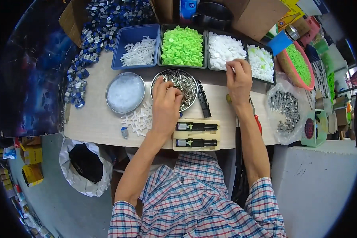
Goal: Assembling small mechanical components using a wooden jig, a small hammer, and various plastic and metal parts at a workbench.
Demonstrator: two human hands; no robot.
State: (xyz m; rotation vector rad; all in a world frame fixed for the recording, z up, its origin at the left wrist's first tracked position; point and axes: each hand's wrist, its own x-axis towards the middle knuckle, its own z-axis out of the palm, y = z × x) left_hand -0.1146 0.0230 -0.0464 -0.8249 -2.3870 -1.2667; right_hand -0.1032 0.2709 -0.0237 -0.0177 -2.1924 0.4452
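My left hand [165,104] reaches into a round metal dish of small silver pins [185,84], fingertips pinched among them. My right hand [238,80] rests at the front edge of a black tray of white round parts [225,49], fingers curled on a small white piece. Below both hands a pale wooden jig [196,135] holds two black connector bodies [196,127], one above the other. Another black part [203,100] lies beside the pin dish.
A blue tray of white cross pieces [137,50], a tray of green caps [182,47] and another white-part tray [261,62] line the back. A round dish of clear bits [125,93], loose white crosses [138,119], blue-silver parts [80,75], a bag of grey parts [285,109].
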